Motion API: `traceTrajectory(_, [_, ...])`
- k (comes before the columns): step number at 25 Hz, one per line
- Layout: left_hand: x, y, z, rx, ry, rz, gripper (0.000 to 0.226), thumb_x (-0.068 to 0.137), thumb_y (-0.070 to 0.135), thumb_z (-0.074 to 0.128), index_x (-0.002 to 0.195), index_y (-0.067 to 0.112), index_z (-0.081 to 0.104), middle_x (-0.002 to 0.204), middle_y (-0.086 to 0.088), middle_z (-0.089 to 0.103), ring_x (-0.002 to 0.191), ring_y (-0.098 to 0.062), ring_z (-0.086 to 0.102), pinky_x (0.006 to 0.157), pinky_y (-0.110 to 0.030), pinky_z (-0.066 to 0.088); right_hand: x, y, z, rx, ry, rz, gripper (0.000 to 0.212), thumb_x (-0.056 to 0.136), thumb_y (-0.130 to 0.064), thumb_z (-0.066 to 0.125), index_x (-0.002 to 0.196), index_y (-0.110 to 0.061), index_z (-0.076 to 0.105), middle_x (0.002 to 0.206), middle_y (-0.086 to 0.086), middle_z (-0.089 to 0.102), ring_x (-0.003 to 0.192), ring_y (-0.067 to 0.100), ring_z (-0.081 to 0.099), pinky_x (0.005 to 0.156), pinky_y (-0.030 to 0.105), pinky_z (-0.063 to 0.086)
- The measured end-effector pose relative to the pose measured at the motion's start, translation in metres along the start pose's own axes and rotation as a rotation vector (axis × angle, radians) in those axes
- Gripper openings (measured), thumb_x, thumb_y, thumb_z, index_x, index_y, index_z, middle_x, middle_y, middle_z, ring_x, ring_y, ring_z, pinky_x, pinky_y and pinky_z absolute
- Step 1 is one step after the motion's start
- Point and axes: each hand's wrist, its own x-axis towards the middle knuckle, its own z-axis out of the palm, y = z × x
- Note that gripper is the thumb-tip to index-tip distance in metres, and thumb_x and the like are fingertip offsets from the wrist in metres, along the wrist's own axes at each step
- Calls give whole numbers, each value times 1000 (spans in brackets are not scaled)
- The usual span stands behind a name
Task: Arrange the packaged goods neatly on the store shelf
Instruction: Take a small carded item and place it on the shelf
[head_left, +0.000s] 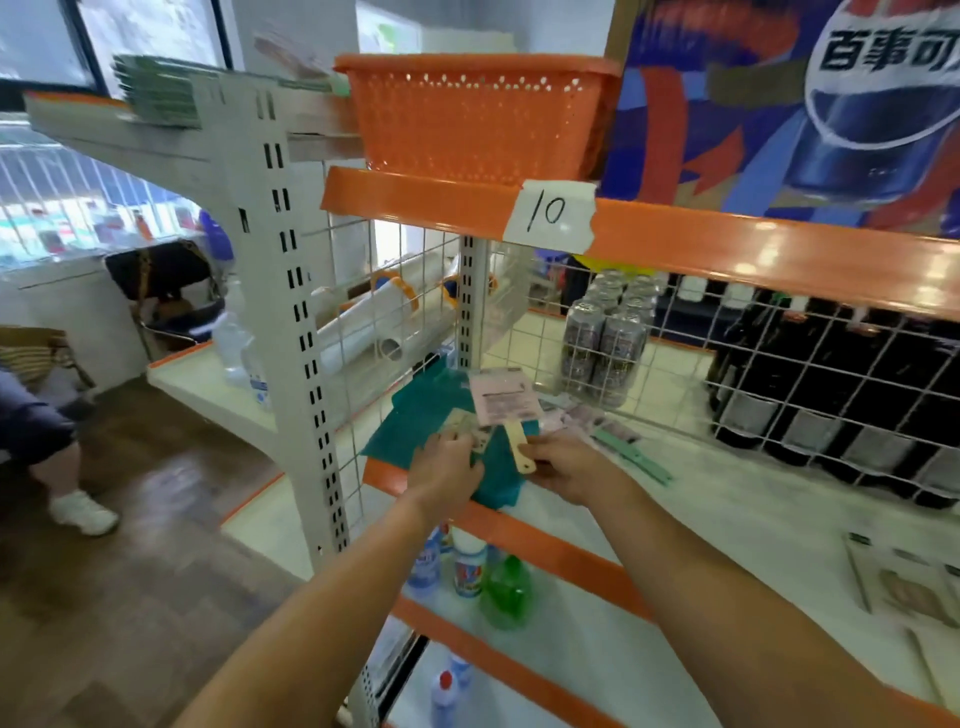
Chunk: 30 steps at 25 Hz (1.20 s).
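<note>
- The white shelf board (727, 499) with an orange front edge is sitting under an orange rail bearing a taped label "10" (549, 213); a white wire grid (779, 364) is standing along the board's back.
- An orange perforated basket (478, 119) is resting above the label, and a blue cola poster (831, 104) is hanging to the label's right.
- Behind the grid, below and right of the label, dark bottles (831, 395) and a shrink-wrapped pack of cans (608, 338) are standing.
- A teal sheet (415, 421) is lying on the board's left end, below the label.
- The pink carded package (504, 402) is being held over the teal sheet, its long axis running away from the person, its yellowish handle end (522, 452) pointing back toward the hands.
- The left hand (449, 475) is curling its fingers around a smaller, blurred greenish card (462, 428) beside the pink one.
- The right hand (569, 467) is pinching the yellowish handle end, fingers curled.
- A green strip-shaped package (631, 457) is lying on the board just right of the right hand.
- Below the board, plastic bottles (467, 571) are standing on a lower shelf; wooden flooring (156, 545) is showing far left of the label.
</note>
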Motion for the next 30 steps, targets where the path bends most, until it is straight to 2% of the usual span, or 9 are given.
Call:
traceTrajectory(2, [-19,21,3,12,-22,12,33,92,29,47,122,16,52,125,-8,54,112,-27,48,90,-36,43,-28,12,-16,-7,-1,-36,11,93,2,51,95,-6,58,81,5,60,69,13,57,55,19,50])
traceTrajectory(5, [-50,51,13,23,-53,38,34,94,30,44,124,15,52,125,-9,53,115,-28,46,93,-37,41,-66,36,-42,-6,35,-69,21,91,7,51,109,0,59,79,7,61,66,14,60,55,20,52])
traceTrajectory(9, [-87,78,32,93,-126,50,35,96,29,41,128,17,49,130,-9,50,121,-29,44,99,-37,37,-102,69,-66,-8,67,-56,28,90,8,52,116,1,56,76,9,60,48,9,62,44,19,51])
traceTrajectory(13, [-131,95,49,60,-158,32,34,96,30,42,125,14,50,132,-10,50,122,-30,44,95,-39,40,-132,102,-82,38,101,-40,18,90,6,54,101,-8,56,77,6,59,63,12,58,51,20,51])
traceTrajectory(16, [-154,106,55,0,-166,49,37,95,31,45,129,15,50,132,-10,50,124,-30,43,95,-38,41,-153,122,-90,52,80,-34,18,90,5,52,100,-9,58,82,5,62,72,13,59,56,21,50])
traceTrajectory(19, [-161,117,61,-93,-185,73,39,95,31,46,131,16,50,134,-10,50,123,-30,45,96,-37,41,-174,137,-97,104,132,-31,18,90,6,53,89,-12,57,81,2,64,73,13,60,62,24,49])
traceTrajectory(24, [-180,121,71,-275,-220,45,38,96,27,48,131,14,52,135,-9,53,121,-27,51,95,-29,40,-203,158,-93,168,214,-53,23,89,7,53,105,-9,56,82,3,65,73,13,60,60,24,48])
traceTrajectory(27, [-194,113,70,-391,-273,-1,36,96,22,48,130,15,53,128,-10,59,112,-28,57,88,-27,43,-215,171,-79,237,253,-65,19,90,6,53,99,-10,53,86,4,65,74,14,61,60,23,50])
traceTrajectory(30, [-209,96,72,-467,-313,-39,34,97,19,45,128,13,55,126,-10,60,114,-28,55,87,-25,40,-228,188,-58,306,308,-70,19,90,7,53,90,-12,52,88,5,66,76,15,62,59,23,51])
